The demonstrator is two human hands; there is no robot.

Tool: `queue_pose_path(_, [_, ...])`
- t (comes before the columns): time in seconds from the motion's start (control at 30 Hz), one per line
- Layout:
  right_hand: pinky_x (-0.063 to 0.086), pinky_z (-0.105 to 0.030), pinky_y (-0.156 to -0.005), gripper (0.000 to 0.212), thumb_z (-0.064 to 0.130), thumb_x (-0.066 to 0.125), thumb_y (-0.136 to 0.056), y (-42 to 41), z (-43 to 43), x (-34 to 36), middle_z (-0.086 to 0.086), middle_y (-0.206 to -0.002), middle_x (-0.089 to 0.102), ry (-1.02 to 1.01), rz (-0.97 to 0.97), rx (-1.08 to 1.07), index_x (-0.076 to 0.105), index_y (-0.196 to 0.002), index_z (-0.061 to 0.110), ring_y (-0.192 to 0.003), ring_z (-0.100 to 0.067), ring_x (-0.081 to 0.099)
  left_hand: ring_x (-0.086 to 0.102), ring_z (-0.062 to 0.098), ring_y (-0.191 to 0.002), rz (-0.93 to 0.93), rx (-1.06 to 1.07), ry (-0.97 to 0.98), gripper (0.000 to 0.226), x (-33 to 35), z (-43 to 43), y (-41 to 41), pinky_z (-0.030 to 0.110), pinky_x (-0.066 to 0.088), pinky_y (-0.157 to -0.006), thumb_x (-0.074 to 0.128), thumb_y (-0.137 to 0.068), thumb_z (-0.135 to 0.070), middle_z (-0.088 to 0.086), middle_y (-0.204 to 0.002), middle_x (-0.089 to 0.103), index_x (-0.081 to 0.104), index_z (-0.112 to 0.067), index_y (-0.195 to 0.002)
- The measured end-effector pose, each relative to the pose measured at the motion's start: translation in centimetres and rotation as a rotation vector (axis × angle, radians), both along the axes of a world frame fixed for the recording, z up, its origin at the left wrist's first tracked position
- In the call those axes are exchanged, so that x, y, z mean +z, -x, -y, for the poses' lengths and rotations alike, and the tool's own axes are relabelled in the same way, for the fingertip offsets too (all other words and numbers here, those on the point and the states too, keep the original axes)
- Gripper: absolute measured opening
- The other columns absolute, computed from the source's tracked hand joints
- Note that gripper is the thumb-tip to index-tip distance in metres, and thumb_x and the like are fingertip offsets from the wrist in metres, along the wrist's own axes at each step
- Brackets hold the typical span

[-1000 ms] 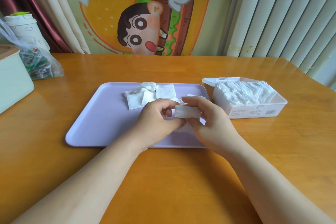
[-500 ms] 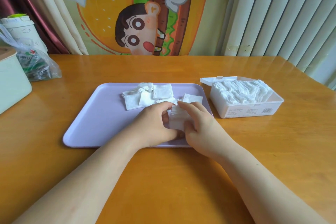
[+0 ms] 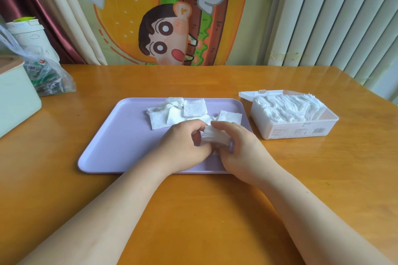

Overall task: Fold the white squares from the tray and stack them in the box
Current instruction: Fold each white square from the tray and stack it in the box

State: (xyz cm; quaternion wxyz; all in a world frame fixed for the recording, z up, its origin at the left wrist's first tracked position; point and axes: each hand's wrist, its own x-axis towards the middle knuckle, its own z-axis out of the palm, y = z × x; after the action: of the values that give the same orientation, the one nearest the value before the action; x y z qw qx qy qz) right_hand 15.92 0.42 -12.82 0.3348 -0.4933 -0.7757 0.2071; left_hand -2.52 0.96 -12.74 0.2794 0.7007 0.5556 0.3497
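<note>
Two grips meet over the near right part of one lilac tray (image 3: 120, 135). The left grip (image 3: 185, 142) and the right grip (image 3: 239, 148) both pinch a single white square (image 3: 213, 136), which sits bunched between their fingertips, just above the tray's surface.

Just beyond the grips lie the loose squares (image 3: 195, 108), all on the tray. At least five can be counted: one flat square straight ahead, one ahead of the right grip, and a small overlapping heap ahead of the left grip with a crumpled piece at its far side. The overlap hides the exact number.

To the right of the right grip, apart from the tray, stands one white box (image 3: 297, 130) with its lid (image 3: 247, 94) open behind it. It is packed with stacked squares (image 3: 286, 109), too many to count.

Everything rests on an orange wooden tabletop (image 3: 193, 211). Far to the left of the left grip are one pale green container (image 3: 17, 97), one clear plastic bag (image 3: 49, 79) of green packets and one white cup (image 3: 28, 34). Behind the tabletop hang a cartoon burger curtain (image 3: 172, 17), a maroon-and-cream curtain (image 3: 53, 17) and white vertical blinds (image 3: 333, 17).
</note>
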Motion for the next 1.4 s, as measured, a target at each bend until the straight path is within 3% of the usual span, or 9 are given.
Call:
queue_pose_path(0.1, [0.042, -0.004, -0.079, 0.046, 0.014, 0.067, -0.094, -0.2, -0.2, 0.3, 0.015, -0.108, 0.069, 0.068, -0.112, -0.053, 0.062, -0.138, 0.027, -0.088, 0.007, 0.061, 0.049, 0.003, -0.063, 0.040, 0.058, -0.048, 0.016, 0.0, -0.1, 0.0, 0.025, 0.045, -0.068, 0.082, -0.081, -0.034, -0.015, -0.091, 0.056, 0.066, -0.032, -0.084])
queue_pose_path(0.23, [0.041, -0.009, -0.061, 0.033, 0.023, 0.069, -0.097, -0.4, -0.6, 0.6, 0.016, -0.072, 0.057, 0.164, -0.287, -0.073, 0.066, -0.130, 0.026, -0.061, 0.003, 0.054, 0.053, 0.003, -0.067, 0.179, -0.004, 0.020, 0.007, 0.7, 0.3, 0.0, 0.015, 0.046, -0.069, 0.073, -0.095, -0.025, -0.027, -0.079, 0.065, 0.070, -0.031, -0.098])
queue_pose_path(0.47, [0.040, -0.008, -0.061, 0.033, 0.018, 0.063, -0.102, -0.7, -0.7, 1.0, 0.021, -0.084, 0.063, 0.226, -0.396, -0.048, 0.067, -0.133, 0.030, -0.060, 0.003, 0.052, 0.073, 0.008, -0.092, 0.322, -0.064, 0.117, 0.016, 1.1, 0.8, 0.1, 0.023, 0.055, -0.089, 0.071, -0.098, -0.014, -0.008, -0.098, 0.079, 0.074, -0.023, -0.111])
queue_pose_path(0.63, [0.037, -0.015, -0.052, 0.023, 0.017, 0.066, -0.100, -0.9, -0.6, 0.9, 0.018, -0.058, 0.059, 0.230, -0.468, -0.054, 0.077, -0.114, 0.033, -0.052, -0.009, 0.041, 0.068, 0.010, -0.086, 0.373, 0.039, 0.153, 0.012, 1.0, 0.7, 0.0, 0.033, 0.054, -0.087, 0.072, -0.097, -0.020, 0.005, -0.098, 0.079, 0.072, -0.022, -0.108])
queue_pose_path(0.77, [0.040, -0.012, -0.054, 0.019, 0.022, 0.071, -0.097, -0.8, -0.8, 0.5, 0.017, -0.058, 0.060, 0.206, -0.440, -0.097, 0.078, -0.113, 0.028, -0.053, -0.005, 0.047, 0.061, 0.007, -0.073, 0.314, 0.153, 0.000, 0.015, 0.9, 0.7, 0.1, 0.022, 0.055, -0.074, 0.082, -0.087, -0.019, -0.003, -0.095, 0.072, 0.071, -0.022, -0.097])
queue_pose_path(1.0, [0.037, -0.006, -0.054, 0.027, 0.019, 0.067, -0.099, -0.6, -0.7, 0.3, 0.031, -0.053, 0.057, 0.179, -0.372, -0.071, 0.075, -0.122, 0.029, -0.048, -0.003, 0.045, 0.059, 0.010, -0.064, 0.248, 0.169, -0.043, 0.011, 0.5, 0.5, 0.1, 0.024, 0.053, -0.065, 0.083, -0.086, -0.020, -0.004, -0.082, 0.073, 0.073, -0.024, -0.083])
queue_pose_path(1.17, [0.039, -0.009, -0.056, 0.023, 0.022, 0.067, -0.099, -0.5, -0.7, 0.3, 0.029, -0.054, 0.056, 0.157, -0.328, -0.071, 0.076, -0.120, 0.027, -0.052, -0.003, 0.050, 0.057, 0.015, -0.064, 0.294, 0.153, -0.096, 0.012, 0.8, 0.7, 0.1, 0.022, 0.051, -0.064, 0.081, -0.087, -0.016, -0.006, -0.086, 0.072, 0.074, -0.022, -0.080])
queue_pose_path(1.33, [0.039, -0.011, -0.056, 0.018, 0.023, 0.069, -0.099, -0.3, -0.6, 0.3, 0.032, -0.058, 0.057, 0.128, -0.319, -0.065, 0.078, -0.114, 0.025, -0.053, -0.004, 0.050, 0.052, 0.013, -0.059, 0.307, 0.165, -0.066, 0.009, 0.8, 0.5, 0.2, 0.020, 0.047, -0.060, 0.080, -0.089, -0.017, -0.015, -0.074, 0.068, 0.075, -0.023, -0.084])
queue_pose_path(1.4, [0.039, -0.011, -0.056, 0.015, 0.024, 0.070, -0.098, -0.3, -0.6, 0.2, 0.029, -0.057, 0.056, 0.115, -0.318, -0.068, 0.079, -0.111, 0.025, -0.053, -0.004, 0.050, 0.052, 0.013, -0.059, 0.329, 0.169, -0.045, 0.009, 0.9, 0.5, 0.2, 0.020, 0.048, -0.059, 0.081, -0.088, -0.018, -0.011, -0.081, 0.068, 0.074, -0.023, -0.091])
